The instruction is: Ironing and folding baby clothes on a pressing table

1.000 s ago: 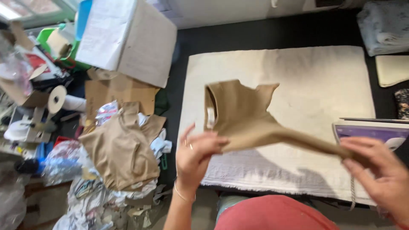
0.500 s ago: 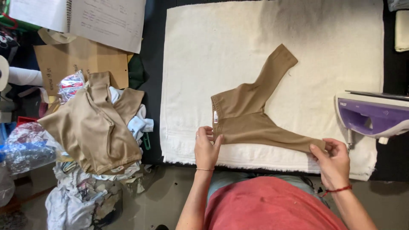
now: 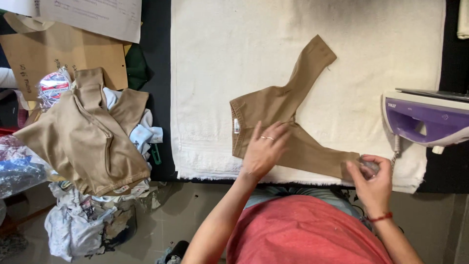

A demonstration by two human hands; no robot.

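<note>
From the head view, I take the cream pressing cloth [image 3: 210, 73] as my landmark. On its near half lie the small tan trousers [image 3: 288, 122], waistband toward the cloth's left side, one leg angled up toward the far edge, the other running along the near edge to the right. My left hand [image 3: 264, 149] lies flat on them, fingers spread wide and pressing just below the waistband. My right hand [image 3: 373, 176] sits at the near right corner of the cloth, thumb and fingertips pinched on the hem of the near leg.

I judge the step in hand to be flattening the garment on the cloth: one hand anchors, the other draws the leg taut. The next move, as I judge it, calls for smoothing toward the hem while keeping that tension, so no crease sets.

By count: one pair of trousers on the cloth; one purple and white iron [image 3: 425, 120] just off the cloth's right edge; one heap of tan garments [image 3: 83, 142] well left of the cloth, how many I cannot tell; one brown cardboard sheet [image 3: 53, 56] beyond that heap.
</note>
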